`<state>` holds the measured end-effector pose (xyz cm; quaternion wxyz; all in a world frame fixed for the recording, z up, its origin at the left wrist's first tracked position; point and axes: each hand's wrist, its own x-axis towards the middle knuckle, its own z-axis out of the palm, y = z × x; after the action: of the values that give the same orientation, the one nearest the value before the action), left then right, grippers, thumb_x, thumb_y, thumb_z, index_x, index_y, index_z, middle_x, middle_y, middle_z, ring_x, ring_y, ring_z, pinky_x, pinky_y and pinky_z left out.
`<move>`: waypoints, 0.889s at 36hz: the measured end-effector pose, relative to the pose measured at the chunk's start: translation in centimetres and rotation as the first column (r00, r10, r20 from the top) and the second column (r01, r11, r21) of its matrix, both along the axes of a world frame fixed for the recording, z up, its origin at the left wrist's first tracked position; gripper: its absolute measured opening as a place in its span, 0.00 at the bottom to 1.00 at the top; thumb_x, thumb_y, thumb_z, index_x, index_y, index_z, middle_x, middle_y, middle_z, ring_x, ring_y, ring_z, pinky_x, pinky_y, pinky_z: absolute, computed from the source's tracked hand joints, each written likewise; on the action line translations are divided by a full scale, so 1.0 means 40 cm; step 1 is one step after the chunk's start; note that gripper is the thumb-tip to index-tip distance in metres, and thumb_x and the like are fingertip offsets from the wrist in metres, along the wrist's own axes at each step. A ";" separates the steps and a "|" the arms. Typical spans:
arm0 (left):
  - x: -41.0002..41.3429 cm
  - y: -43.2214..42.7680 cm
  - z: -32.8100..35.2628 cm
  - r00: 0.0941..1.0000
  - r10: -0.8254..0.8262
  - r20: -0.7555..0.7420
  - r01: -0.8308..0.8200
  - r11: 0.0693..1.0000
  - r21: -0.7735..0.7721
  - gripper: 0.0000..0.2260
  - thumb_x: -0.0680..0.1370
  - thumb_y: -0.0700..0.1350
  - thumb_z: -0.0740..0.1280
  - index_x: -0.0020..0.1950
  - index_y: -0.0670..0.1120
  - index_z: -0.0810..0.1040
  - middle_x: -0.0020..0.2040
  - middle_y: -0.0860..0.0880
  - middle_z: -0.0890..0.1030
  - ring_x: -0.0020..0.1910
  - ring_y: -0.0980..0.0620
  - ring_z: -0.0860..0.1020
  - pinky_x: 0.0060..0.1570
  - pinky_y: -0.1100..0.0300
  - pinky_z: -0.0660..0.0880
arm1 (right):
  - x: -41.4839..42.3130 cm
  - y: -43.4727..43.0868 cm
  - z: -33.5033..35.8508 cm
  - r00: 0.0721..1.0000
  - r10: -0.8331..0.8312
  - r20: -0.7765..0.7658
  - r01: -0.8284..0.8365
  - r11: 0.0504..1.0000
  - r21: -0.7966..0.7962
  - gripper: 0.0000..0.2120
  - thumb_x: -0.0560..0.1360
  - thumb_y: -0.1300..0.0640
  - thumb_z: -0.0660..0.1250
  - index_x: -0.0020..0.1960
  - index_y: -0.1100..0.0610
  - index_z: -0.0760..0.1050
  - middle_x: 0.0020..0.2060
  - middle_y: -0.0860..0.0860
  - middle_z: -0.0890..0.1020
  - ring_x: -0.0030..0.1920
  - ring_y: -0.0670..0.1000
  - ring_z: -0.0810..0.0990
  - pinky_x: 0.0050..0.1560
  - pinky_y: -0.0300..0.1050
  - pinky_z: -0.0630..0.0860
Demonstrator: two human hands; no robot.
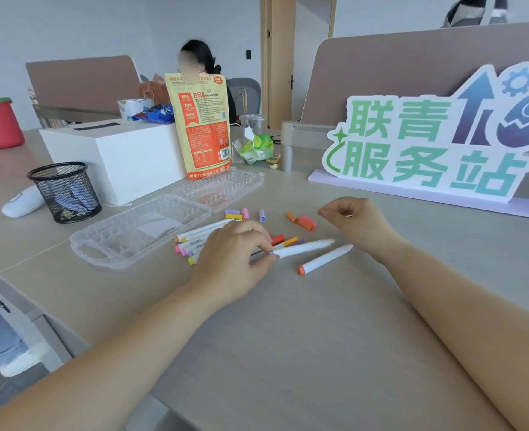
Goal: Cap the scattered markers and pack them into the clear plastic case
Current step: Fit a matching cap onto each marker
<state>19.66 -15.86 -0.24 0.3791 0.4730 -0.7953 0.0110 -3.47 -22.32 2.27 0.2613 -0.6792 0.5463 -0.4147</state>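
The clear plastic case point(138, 231) lies open on the table, both halves flat, left of the markers. A pile of white markers point(196, 239) with coloured ends sits under my left hand point(232, 253), whose fingertips pinch one white marker point(303, 247) at its purple end. Another white marker with an orange end point(325, 259) lies alone just in front. Loose caps are scattered behind: purple, yellow and pink caps point(236, 214), a lilac cap point(262, 215), orange and red caps point(302, 220). My right hand point(355, 223) hovers right of the caps, fingers curled, holding nothing visible.
A black mesh pen cup point(65, 191) and a white box point(117, 157) stand left behind the case. An orange snack bag point(202, 126) leans behind it. A large lettered sign point(428, 144) stands at right. A person sits at the far desk.
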 end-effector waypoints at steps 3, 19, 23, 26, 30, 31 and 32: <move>0.060 0.009 0.025 0.991 0.072 -0.109 -0.076 0.996 -0.037 0.03 0.72 0.47 0.71 0.40 0.49 0.82 0.46 0.57 0.80 0.49 0.60 0.75 0.50 0.64 0.69 | 0.001 -0.005 0.012 0.998 0.009 0.068 -0.009 1.000 0.000 0.05 0.77 0.57 0.66 0.47 0.52 0.81 0.43 0.41 0.82 0.43 0.39 0.77 0.37 0.22 0.69; 0.215 -0.009 0.000 0.821 0.304 -0.484 -0.263 0.953 0.153 0.04 0.76 0.45 0.69 0.46 0.54 0.77 0.43 0.59 0.82 0.46 0.60 0.79 0.45 0.59 0.73 | 0.213 -0.155 0.025 0.697 0.271 -0.664 -0.281 0.955 0.094 0.19 0.79 0.59 0.58 0.67 0.46 0.71 0.65 0.50 0.74 0.59 0.55 0.75 0.60 0.46 0.71; 0.217 -0.012 0.000 0.807 0.286 -0.517 -0.236 0.958 0.161 0.04 0.76 0.45 0.69 0.45 0.53 0.77 0.43 0.59 0.82 0.46 0.61 0.80 0.46 0.58 0.74 | 0.217 -0.175 0.016 0.625 0.201 -0.754 -0.287 0.958 0.018 0.13 0.77 0.59 0.62 0.55 0.45 0.79 0.54 0.48 0.79 0.57 0.54 0.74 0.58 0.48 0.71; 0.217 -0.011 0.000 0.802 0.278 -0.529 -0.226 0.961 0.162 0.04 0.76 0.45 0.70 0.45 0.54 0.77 0.43 0.59 0.82 0.46 0.61 0.80 0.46 0.57 0.75 | 0.210 -0.175 0.013 0.591 0.142 -0.794 -0.264 0.964 -0.024 0.06 0.76 0.49 0.64 0.52 0.45 0.78 0.51 0.49 0.78 0.56 0.54 0.71 0.60 0.53 0.69; 0.215 -0.008 0.002 0.801 0.266 -0.537 -0.210 0.964 0.164 0.04 0.75 0.44 0.70 0.45 0.53 0.77 0.42 0.60 0.82 0.46 0.62 0.80 0.46 0.58 0.75 | 0.189 -0.154 0.009 0.682 0.121 -0.722 -0.226 0.973 -0.050 0.08 0.75 0.46 0.66 0.43 0.49 0.74 0.43 0.47 0.75 0.53 0.53 0.71 0.55 0.51 0.70; 0.215 -0.007 0.003 0.801 0.262 -0.538 -0.205 0.965 0.164 0.04 0.75 0.44 0.70 0.45 0.53 0.77 0.42 0.60 0.82 0.46 0.62 0.79 0.46 0.59 0.75 | 0.184 -0.145 0.012 0.726 0.119 -0.677 -0.222 0.973 -0.066 0.09 0.75 0.47 0.66 0.43 0.51 0.75 0.42 0.47 0.75 0.52 0.54 0.72 0.54 0.50 0.71; 0.214 -0.006 0.004 0.801 0.257 -0.541 -0.200 0.966 0.163 0.04 0.75 0.44 0.70 0.45 0.53 0.77 0.42 0.60 0.82 0.46 0.62 0.79 0.46 0.59 0.74 | 0.180 -0.132 0.016 0.788 0.128 -0.602 -0.221 0.972 -0.083 0.09 0.75 0.48 0.66 0.44 0.54 0.75 0.42 0.48 0.77 0.50 0.54 0.74 0.52 0.48 0.72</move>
<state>28.22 -16.11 -0.08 0.5665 0.5659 -0.5867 -0.1207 3.72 -27.59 2.89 0.0636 -0.8396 0.5027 -0.1957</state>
